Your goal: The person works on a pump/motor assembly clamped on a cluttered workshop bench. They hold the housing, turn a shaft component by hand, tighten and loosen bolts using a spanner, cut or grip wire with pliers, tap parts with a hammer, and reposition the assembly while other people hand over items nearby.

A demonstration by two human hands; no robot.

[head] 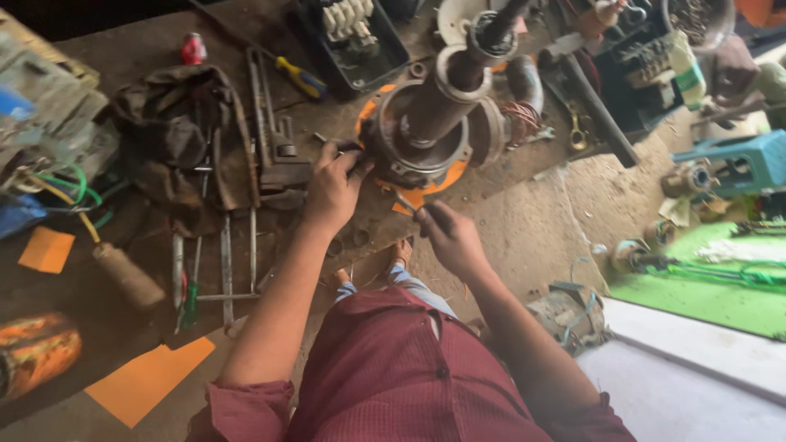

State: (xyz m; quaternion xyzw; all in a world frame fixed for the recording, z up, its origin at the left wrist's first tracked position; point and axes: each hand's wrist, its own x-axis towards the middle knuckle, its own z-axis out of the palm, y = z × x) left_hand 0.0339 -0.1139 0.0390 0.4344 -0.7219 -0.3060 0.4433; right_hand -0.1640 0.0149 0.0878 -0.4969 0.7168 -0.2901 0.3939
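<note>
i take the motor housing (417, 135), a rusty round casting with a thick shaft (458, 78) rising from its middle, as my landmark; it stands on the grimy workbench (123, 245) on top of an orange gasket sheet (446, 176). my left hand (332, 188) rests against the housing's near-left rim, fingers curled and pressed together on the flange. my right hand (446, 233) sits just below the housing, fingertips pinching a thin metal tool (404, 201) whose tip points at the lower rim. left of the housing lie a pipe wrench (274, 135) and a dirty rag (176, 135); a yellow-handled screwdriver (301, 78) lies up-left. i judge the housing heavy, rigid and probably greasy, so i'd grip the flange rim or the shaft, not the thin orange sheet, which looks soft and easy to tear.
</note>
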